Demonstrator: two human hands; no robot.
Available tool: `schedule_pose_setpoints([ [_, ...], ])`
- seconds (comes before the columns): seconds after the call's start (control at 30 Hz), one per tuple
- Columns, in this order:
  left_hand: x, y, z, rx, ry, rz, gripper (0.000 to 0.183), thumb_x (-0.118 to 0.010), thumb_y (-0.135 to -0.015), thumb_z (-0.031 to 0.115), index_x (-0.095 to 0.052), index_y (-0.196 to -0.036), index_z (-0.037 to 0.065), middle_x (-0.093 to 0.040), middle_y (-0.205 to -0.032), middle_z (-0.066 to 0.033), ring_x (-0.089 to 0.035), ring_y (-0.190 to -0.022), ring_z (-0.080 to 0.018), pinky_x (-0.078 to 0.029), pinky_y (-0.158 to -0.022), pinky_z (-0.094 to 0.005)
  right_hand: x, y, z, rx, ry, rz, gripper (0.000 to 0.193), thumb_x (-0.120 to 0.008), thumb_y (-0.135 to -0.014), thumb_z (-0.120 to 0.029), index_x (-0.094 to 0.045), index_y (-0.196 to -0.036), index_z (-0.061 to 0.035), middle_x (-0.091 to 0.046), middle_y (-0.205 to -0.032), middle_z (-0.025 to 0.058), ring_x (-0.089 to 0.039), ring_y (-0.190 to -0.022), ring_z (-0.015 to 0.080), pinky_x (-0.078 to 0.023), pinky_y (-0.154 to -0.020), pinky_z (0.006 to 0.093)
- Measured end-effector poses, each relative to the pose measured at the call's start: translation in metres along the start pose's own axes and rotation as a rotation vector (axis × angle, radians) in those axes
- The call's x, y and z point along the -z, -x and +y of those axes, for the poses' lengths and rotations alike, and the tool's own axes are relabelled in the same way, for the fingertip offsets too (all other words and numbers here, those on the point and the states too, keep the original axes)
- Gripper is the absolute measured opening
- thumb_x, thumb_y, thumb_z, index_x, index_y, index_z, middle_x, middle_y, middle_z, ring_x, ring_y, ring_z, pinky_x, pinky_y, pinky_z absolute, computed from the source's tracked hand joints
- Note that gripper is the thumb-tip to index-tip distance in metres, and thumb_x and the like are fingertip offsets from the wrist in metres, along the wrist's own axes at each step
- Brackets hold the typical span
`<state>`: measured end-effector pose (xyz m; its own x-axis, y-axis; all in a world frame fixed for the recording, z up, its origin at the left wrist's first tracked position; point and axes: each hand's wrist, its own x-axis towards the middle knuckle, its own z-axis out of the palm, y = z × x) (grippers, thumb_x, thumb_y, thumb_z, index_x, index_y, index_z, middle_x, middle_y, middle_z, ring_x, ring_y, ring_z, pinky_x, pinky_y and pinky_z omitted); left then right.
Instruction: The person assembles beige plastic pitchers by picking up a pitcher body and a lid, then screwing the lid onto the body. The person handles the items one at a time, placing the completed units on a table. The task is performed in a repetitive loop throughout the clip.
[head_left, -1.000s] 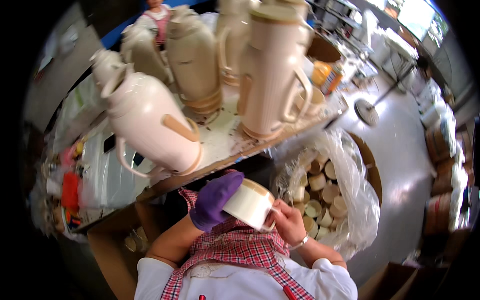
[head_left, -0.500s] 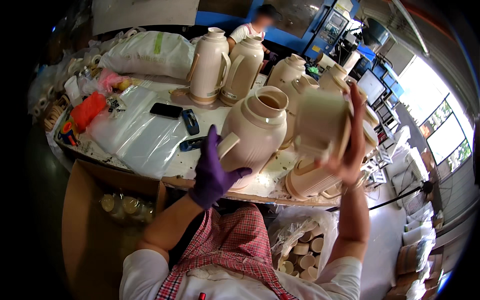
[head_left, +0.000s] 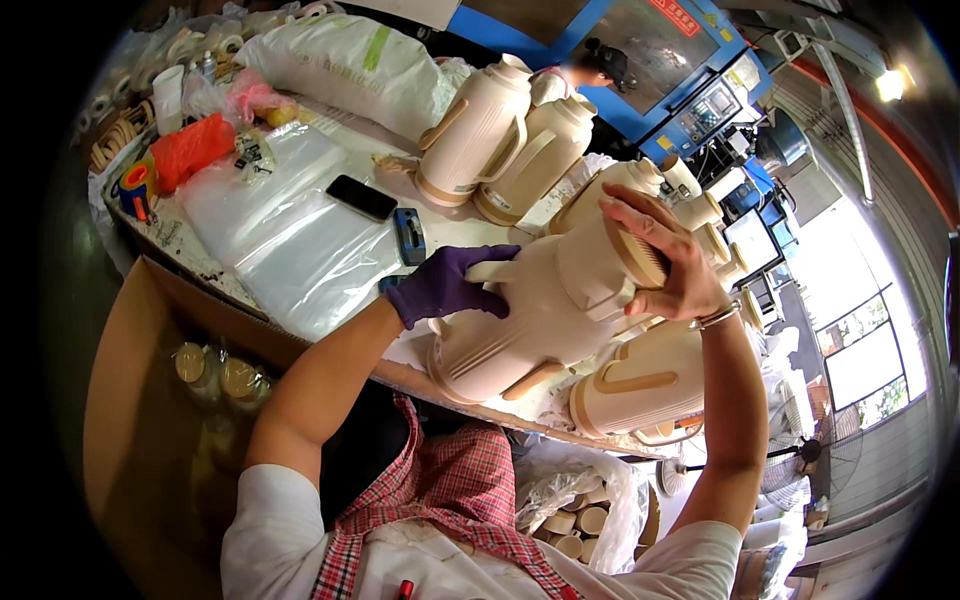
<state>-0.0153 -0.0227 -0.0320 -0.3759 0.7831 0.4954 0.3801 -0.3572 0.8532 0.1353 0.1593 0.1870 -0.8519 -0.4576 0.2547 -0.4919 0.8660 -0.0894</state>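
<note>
One tall cream plastic jug with ribbed sides [head_left: 525, 335] was at the front edge of the scuffed white worktop [head_left: 408, 352], leaning over in this view. One wide, round cream plastic lid, shaped like a cup with a tan ribbed end [head_left: 590, 262], was at the top of the jug. The purple-gloved left hand [head_left: 447, 285] was curled around the jug's handle, thumb on one side and fingers on the other. The bare right hand [head_left: 677, 262] was stretched wide over the lid and gripped it.

It looked like the step was putting the lid on the jug. I could not tell if it was all the way down. The next move seemed to call for a steady jug and a straight, even push.

Past the jug, to its left, the big white woven sack [head_left: 345, 75] had faint print, too weak to read. Far past the jug, the red sign [head_left: 683, 17] on the big blue machine [head_left: 622, 112] had pale letters. Two more tall cream jugs with tan bottoms [head_left: 480, 130], also past it, had tiny labels that I could not read.
</note>
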Motion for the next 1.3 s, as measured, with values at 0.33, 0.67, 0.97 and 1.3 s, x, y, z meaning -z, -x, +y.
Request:
schedule_pose_setpoints([
  [0.33,-0.049,0.022,0.026,0.146,-0.204,0.249,0.084,-0.084,-0.066,0.025,-0.042,-0.136,0.003,-0.065,-0.11,-0.0178,-0.067,-0.093,-0.0224,-0.055,-0.081,-0.0331,-0.012,0.013,-0.011,-0.277,0.168,0.054,0.086,-0.07,-0.067,-0.063,-0.049,-0.13,-0.0081,-0.049,-0.129,0.0215,-0.049,-0.118,0.0401,-0.038,-0.1,0.0471],
  [0.67,-0.145,0.064,0.057,-0.223,0.005,0.342,0.084,-0.069,-0.08,0.007,-0.018,-0.146,-0.001,-0.033,-0.145,-0.0263,-0.059,-0.105,-0.0203,-0.05,-0.089,-0.0327,0.015,0.003,-0.034,-1.116,-0.216,-0.224,0.108,-0.031,-0.075,-0.085,-0.024,-0.146,-0.0049,-0.026,-0.148,0.0234,-0.03,-0.136,0.0344,-0.03,-0.108,0.0472],
  [0.97,-0.031,0.133,0.112,0.306,0.271,-0.146,0.073,-0.072,-0.067,-0.004,-0.047,-0.135,0.001,-0.063,-0.116,-0.0113,-0.058,-0.103,-0.016,-0.045,-0.094,-0.0318,-0.029,0.104,-0.083,-0.019,-0.842,-0.022,0.121,-0.089,-0.053,-0.047,-0.026,-0.142,0.0043,-0.039,-0.141,0.016,-0.039,-0.129,0.0231,-0.031,-0.107,0.0383],
  [1.3,-0.163,0.132,0.153,-0.075,-0.314,-0.131,0.087,-0.068,-0.081,0.019,-0.013,-0.138,-0.018,-0.047,-0.124,-0.0381,-0.05,-0.117,-0.0482,-0.04,-0.099,-0.0457,-0.08,0.141,-0.19,-0.873,0.268,0.695,0.105,-0.081,-0.07,-0.039,-0.021,-0.142,0.0097,-0.059,-0.064,0.0056,-0.057,-0.048,0.0149,-0.045,-0.045,0.0274],
])
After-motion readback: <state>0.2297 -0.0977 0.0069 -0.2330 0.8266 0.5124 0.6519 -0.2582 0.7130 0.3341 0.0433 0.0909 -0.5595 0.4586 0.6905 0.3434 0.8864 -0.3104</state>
